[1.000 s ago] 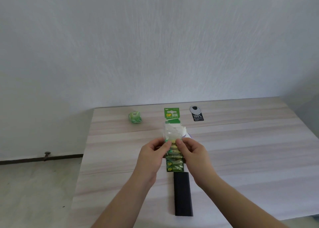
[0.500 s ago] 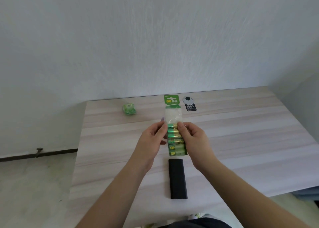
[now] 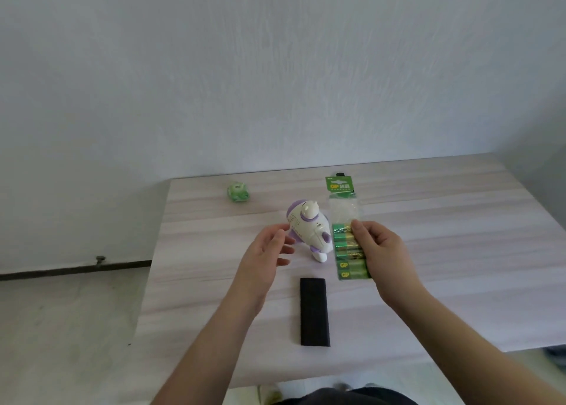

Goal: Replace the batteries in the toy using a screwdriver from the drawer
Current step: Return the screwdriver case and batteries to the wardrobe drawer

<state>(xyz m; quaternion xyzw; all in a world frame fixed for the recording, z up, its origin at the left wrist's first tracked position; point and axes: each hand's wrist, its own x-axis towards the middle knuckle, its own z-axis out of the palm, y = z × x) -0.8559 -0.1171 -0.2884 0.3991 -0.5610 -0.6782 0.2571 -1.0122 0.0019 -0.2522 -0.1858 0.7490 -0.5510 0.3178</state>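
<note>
Gripping the battery pack (image 3: 349, 245) by its right edge, the right hand (image 3: 382, 251) holds it upright above the table (image 3: 444, 251), thumb across the upper cells. The left hand (image 3: 266, 251) hovers with fingers spread and relaxed, holding nothing, just left of the toy (image 3: 311, 230). The toy stands between both hands. A black case (image 3: 314, 312) lies nearer the table's front edge.

On table (image 3: 428, 221) — one white-and-purple toy (image 3: 311, 231), one black rectangular case (image 3: 314, 312), one small green object (image 3: 239, 192). One battery pack (image 3: 349, 239) — five batteries visible. Two hands.
</note>
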